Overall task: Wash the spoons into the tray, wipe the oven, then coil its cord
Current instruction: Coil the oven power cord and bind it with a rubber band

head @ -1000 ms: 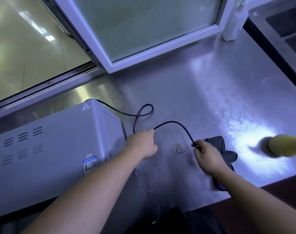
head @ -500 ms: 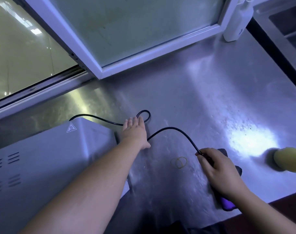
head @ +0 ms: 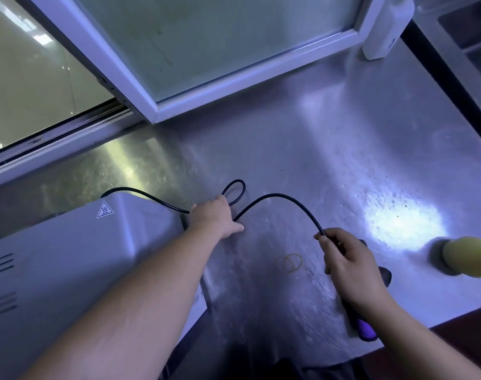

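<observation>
The grey oven (head: 69, 264) sits at the left on the steel counter (head: 329, 160), its back towards me. Its black cord (head: 286, 200) runs from the oven's top corner, makes a small loop, then arches to the right. My left hand (head: 214, 218) is closed on the cord just beside the small loop. My right hand (head: 343, 259) pinches the cord's far end, resting over a dark cloth (head: 384, 275). The plug is hidden inside that hand.
Two rubber bands (head: 288, 263) lie between my hands. A yellow rounded object (head: 469, 260) sits at the right edge. A white bottle (head: 384, 31) stands by the window frame (head: 206, 86). A sink (head: 472, 42) is at the far right.
My left hand moved from the cord's arch up to the small loop and closed on it. My right hand kept hold of the cord end. The camera shifted forward.
</observation>
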Tool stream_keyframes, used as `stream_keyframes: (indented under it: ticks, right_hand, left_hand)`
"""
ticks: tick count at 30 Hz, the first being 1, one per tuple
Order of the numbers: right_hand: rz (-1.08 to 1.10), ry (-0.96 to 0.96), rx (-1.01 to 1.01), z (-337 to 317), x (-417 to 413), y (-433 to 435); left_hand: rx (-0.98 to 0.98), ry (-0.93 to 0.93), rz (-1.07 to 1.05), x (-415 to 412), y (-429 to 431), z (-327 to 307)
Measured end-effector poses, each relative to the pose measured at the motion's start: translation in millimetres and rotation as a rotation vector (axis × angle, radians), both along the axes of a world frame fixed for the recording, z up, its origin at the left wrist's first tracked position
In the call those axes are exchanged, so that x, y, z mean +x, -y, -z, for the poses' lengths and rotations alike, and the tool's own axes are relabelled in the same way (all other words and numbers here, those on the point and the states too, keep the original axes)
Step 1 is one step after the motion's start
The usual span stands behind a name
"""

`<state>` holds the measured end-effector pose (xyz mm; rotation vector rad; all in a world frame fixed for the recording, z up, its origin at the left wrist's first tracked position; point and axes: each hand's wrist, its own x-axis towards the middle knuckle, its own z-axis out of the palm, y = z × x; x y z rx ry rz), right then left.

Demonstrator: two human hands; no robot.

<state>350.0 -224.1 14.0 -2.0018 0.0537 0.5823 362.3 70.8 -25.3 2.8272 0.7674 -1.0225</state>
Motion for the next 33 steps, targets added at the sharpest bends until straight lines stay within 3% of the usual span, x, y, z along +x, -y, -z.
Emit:
stream_keyframes:
  ticks: [11,20,27,33]
  right_hand:
    - [0.115,0.082,0.194,-48,6,16]
    - [0.158,0.069,0.329,-73,0,19]
    - [0.186,-0.034,0.485,-86,0,-9]
    - [0.113,-0.088,0.499,-99,-12,-45]
  left_hand:
    - [-0.274,0.105,-0.173,-6,17,-61]
    - [-0.447,0.357,-0.257,-39,34,-107]
    - [-0.46,0.55,-0.3,-59,38,-142]
    - [-0.798,0.709,-0.471,-59,45,-155]
